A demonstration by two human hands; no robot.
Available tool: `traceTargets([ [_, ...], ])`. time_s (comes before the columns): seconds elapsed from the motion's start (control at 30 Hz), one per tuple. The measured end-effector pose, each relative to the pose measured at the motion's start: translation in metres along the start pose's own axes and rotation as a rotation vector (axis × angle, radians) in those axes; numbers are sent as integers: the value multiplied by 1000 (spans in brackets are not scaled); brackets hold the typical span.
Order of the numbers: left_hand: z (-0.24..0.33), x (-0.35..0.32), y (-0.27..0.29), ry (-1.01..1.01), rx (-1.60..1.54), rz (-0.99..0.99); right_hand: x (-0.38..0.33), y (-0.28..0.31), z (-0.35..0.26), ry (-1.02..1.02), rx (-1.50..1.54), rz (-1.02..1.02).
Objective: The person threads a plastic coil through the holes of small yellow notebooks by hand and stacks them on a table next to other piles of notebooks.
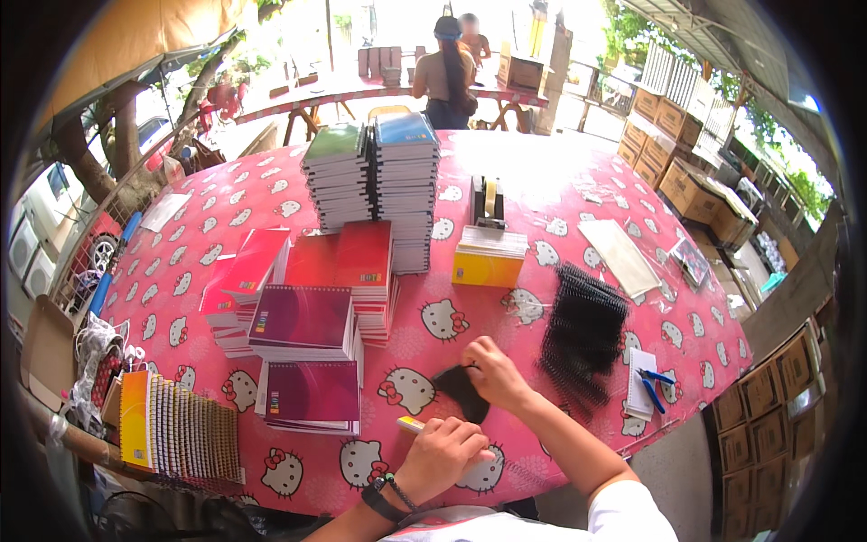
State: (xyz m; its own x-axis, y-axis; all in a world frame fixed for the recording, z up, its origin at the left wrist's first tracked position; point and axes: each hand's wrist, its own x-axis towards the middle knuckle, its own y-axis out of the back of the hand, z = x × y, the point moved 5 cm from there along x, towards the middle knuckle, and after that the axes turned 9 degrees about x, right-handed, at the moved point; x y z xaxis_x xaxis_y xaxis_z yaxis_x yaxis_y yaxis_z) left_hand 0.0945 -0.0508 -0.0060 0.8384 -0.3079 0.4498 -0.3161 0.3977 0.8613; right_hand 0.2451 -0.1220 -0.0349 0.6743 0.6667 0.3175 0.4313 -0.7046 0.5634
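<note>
My left hand [442,454], with a dark band at the wrist, is closed over a small notebook; only its yellow-and-white end [411,424] sticks out past the fingers. A thin coil [521,471] trails from beside that hand over the tablecloth. Just above and to the right, my right hand [490,372] has its fingers bent together on a flat black piece [461,394], whose exact kind I cannot make out. Close to the right hand lies a heap of black spiral binding coils [582,330]. Purple notebooks [313,391] are piled to the left of my hands.
Red notebooks [365,257] and tall stacks of bound notebooks [404,185] stand farther back. A yellow notebook stack [488,268] sits before a tape dispenser [489,200]. Blue-handled pliers [652,388] rest at right; a spiral notebook row [181,425] stands at left. People are beyond the table.
</note>
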Motion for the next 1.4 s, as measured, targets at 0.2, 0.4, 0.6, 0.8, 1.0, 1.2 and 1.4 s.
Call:
traceTargets([
  [0.2,-3,-3,6,-100,-91,-1,-36,33,8,-200,-293,-179],
  [0.4,-1,1,12,-87,-130,23,-35,23,-7,70,-182,-385],
  [0.6,-3,2,16,-98,-110,15,-20,10,1,-7,-264,-384],
  [0.8,-10,-7,4,-80,-10,-154,-29,-4,-10,14,-411,-193],
  [1.0,-21,-10,22,87,36,65,-52,27,-6,-112,228,-163],
  [1.2,-40,-25,10,118,47,-6,-79,24,-44,-112,588,-497],
  [1.4,-41,-26,13,135,5,26,-76,26,-62,-71,988,-495],
])
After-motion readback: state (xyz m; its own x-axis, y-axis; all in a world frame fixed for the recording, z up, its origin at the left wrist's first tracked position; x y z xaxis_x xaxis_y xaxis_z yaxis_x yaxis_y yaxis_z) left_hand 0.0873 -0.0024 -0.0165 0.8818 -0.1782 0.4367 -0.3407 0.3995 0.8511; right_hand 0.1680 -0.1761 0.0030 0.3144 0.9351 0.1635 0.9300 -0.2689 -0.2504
